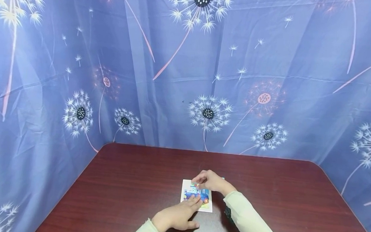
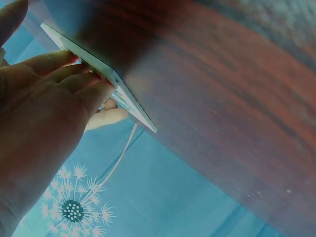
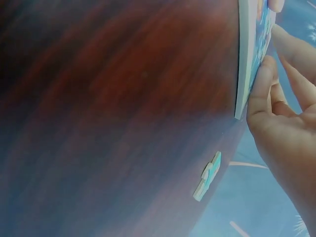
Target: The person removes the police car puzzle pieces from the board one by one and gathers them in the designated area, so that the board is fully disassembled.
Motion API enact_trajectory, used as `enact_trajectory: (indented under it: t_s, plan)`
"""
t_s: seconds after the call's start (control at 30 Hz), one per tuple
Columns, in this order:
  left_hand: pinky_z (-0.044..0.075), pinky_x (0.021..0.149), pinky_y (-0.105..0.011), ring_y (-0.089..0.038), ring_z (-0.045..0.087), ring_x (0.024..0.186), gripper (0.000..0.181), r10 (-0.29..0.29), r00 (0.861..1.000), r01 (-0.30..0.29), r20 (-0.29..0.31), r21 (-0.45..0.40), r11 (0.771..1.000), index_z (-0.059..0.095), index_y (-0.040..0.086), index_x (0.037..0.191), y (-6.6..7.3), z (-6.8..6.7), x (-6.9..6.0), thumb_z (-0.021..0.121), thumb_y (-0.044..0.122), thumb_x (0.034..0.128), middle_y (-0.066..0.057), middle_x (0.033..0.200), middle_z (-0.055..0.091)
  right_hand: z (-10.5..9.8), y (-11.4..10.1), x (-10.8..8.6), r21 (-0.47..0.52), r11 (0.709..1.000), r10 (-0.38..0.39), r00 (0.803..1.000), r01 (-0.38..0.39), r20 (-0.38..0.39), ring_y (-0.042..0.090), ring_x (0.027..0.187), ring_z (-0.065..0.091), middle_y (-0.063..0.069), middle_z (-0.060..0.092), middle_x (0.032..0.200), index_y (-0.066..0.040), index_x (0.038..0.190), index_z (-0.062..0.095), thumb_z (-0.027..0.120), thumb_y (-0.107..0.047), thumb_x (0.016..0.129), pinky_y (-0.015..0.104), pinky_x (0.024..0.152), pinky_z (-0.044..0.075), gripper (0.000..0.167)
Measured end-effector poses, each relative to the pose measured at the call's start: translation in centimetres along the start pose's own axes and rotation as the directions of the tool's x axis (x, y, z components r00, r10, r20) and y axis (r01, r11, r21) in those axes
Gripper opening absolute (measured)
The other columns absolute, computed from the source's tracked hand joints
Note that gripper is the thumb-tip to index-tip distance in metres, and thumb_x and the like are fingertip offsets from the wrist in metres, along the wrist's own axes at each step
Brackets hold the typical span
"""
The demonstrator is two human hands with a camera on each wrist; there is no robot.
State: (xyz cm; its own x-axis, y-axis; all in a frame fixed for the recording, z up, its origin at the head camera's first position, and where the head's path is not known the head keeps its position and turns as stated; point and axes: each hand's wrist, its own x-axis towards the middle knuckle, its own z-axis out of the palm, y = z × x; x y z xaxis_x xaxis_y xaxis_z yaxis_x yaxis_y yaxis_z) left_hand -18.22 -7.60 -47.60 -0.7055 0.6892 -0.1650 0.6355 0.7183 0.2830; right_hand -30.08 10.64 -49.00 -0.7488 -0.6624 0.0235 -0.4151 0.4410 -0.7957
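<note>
A jigsaw puzzle board with a white border and a blue cartoon vehicle lies on the table. My left hand rests across its lower part, fingers extended and fingertips on the picture. At the top edge, my right hand curls its thumb and fingers round a small coloured puzzle piece; the hand partly hides it. The right wrist view shows that thumb and the fingers close against the board's face. Edge-on in the left wrist view, the board has the left fingertips on its face.
A loose puzzle piece lies on the dark red wooden table, just beyond the board's far right corner. Blue dandelion-print cloth hangs behind and along both sides of the table.
</note>
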Motion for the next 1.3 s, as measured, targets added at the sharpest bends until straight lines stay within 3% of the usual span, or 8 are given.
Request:
enact_trajectory:
  t_s: [0.3, 0.5, 0.67, 1.03, 1.3]
  plan:
    - [0.029, 0.114, -0.039, -0.029, 0.025, 0.143, 0.067, 0.000, 1.000, 0.000, 0.006, 0.017, 1.000, 0.035, 0.003, 0.148, 0.07, -0.07, -0.03, 0.059, 0.038, 0.0946, -0.015, 0.155, 0.027, 0.23, 0.15, 0.34, -0.061, 0.998, 0.012, 0.999, -0.009, 0.044, 0.017, 0.086, 0.052, 0.004, 0.058, 0.094, -0.006, 0.104, 0.074, 0.070, 0.003, 0.083, 0.027, 0.077, 0.049, 0.023]
    - [0.029, 0.114, -0.039, -0.028, 0.026, 0.143, 0.068, -0.002, 1.000, 0.002, 0.003, 0.018, 1.000, 0.036, 0.003, 0.147, 0.01, 0.21, 0.06, 0.059, 0.038, 0.0940, -0.015, 0.155, 0.027, 0.31, 0.08, 0.13, -0.041, 0.999, 0.016, 0.999, -0.014, 0.042, 0.018, 0.088, 0.050, 0.005, 0.056, 0.097, -0.006, 0.103, 0.074, 0.070, 0.004, 0.083, 0.030, 0.078, 0.048, 0.022]
    - [0.028, 0.114, -0.038, -0.027, 0.025, 0.143, 0.069, -0.003, 1.000, 0.003, 0.001, 0.017, 1.000, 0.036, 0.003, 0.147, 0.03, 0.27, 0.06, 0.059, 0.039, 0.0938, -0.015, 0.155, 0.028, 0.28, 0.03, 0.01, -0.005, 1.000, 0.009, 0.999, -0.008, 0.038, 0.020, 0.086, 0.050, 0.008, 0.057, 0.099, -0.005, 0.102, 0.073, 0.069, 0.005, 0.083, 0.025, 0.074, 0.046, 0.022]
    - [0.028, 0.114, -0.039, -0.027, 0.025, 0.143, 0.069, -0.005, 1.000, 0.005, 0.011, 0.003, 1.000, 0.035, 0.002, 0.148, 0.04, 0.03, -0.02, 0.060, 0.038, 0.0936, -0.016, 0.155, 0.027, 0.03, -0.03, -0.51, 0.005, 1.000, -0.014, 1.000, 0.014, -0.011, 0.023, 0.091, 0.058, 0.011, 0.062, 0.099, 0.001, 0.108, 0.069, 0.064, 0.011, 0.082, 0.029, 0.080, 0.051, 0.028]
    - [0.028, 0.114, -0.040, -0.028, 0.025, 0.143, 0.070, -0.007, 1.000, 0.007, 0.017, -0.006, 1.000, 0.034, 0.002, 0.148, 0.08, -0.09, -0.02, 0.060, 0.038, 0.0936, -0.016, 0.155, 0.027, -0.27, 0.12, -0.56, 0.020, 0.999, -0.049, 0.999, 0.049, -0.017, 0.022, 0.087, 0.064, 0.012, 0.070, 0.095, 0.001, 0.106, 0.070, 0.064, 0.010, 0.082, 0.026, 0.075, 0.054, 0.026]
